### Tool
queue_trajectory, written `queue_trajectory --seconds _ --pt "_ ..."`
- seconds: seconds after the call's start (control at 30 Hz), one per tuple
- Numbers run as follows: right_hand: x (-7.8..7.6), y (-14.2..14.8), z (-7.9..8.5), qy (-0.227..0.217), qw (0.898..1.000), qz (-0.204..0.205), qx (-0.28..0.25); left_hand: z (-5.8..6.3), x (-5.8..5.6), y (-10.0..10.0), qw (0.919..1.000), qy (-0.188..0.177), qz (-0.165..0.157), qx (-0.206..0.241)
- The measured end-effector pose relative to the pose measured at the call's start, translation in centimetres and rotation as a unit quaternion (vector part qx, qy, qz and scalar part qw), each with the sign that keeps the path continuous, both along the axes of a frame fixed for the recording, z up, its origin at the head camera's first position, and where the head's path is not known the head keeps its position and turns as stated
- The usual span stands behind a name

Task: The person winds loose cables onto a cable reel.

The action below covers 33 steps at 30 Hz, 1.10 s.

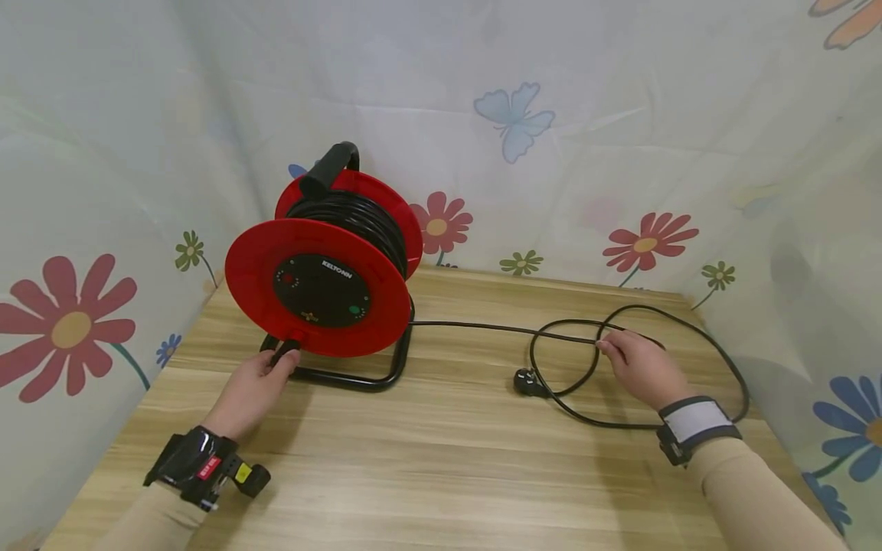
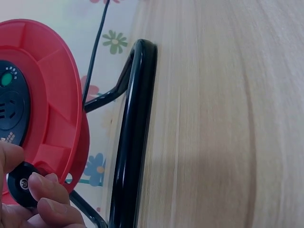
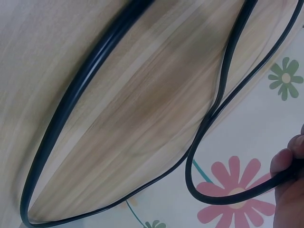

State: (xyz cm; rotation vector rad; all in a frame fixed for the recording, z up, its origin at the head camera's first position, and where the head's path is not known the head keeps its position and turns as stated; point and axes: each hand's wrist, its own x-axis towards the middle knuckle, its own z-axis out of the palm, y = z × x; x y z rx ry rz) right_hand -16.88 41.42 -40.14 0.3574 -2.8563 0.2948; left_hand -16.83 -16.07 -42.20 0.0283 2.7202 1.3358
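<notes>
A red cable reel [image 1: 317, 287] with black cable wound between its discs stands at the left of the table on a black tube frame [image 1: 365, 383]. At the lower edge of its front disc, my left hand [image 1: 251, 386] grips the black crank knob [image 2: 21, 183]; fingers and thumb curl round it in the left wrist view. A black cable [image 1: 475, 325] runs from the reel to the right. My right hand [image 1: 641, 367] pinches this cable above the table, among its loose loops. By those loops lies the black plug [image 1: 529, 383]. Only a few right fingers [image 3: 285, 164] show in the right wrist view.
The wooden table [image 1: 441, 474] meets a white curtain [image 1: 586, 153] printed with flowers at the back and both sides. Loose cable loops [image 1: 730, 367] spread near the right edge. A black carry handle [image 1: 331, 172] rises over the reel.
</notes>
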Motion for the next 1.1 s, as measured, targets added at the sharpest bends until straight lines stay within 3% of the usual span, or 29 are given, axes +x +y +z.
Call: queue_trajectory --seconds 0.27,0.87,1.1 --pt "-0.2 -0.7 0.2 0.000 1.000 0.003 -0.001 0.3 0.1 -0.3 0.9997 -0.003 0.013 0.019" --pt "-0.7 -1.8 -0.3 -0.011 1.000 0.020 -0.006 0.4 0.0 -0.7 0.9955 0.052 0.063 0.047" --pt "-0.8 -2.5 -0.4 -0.007 1.000 0.025 -0.010 0.4 -0.1 -1.2 0.9935 0.044 0.083 0.064"
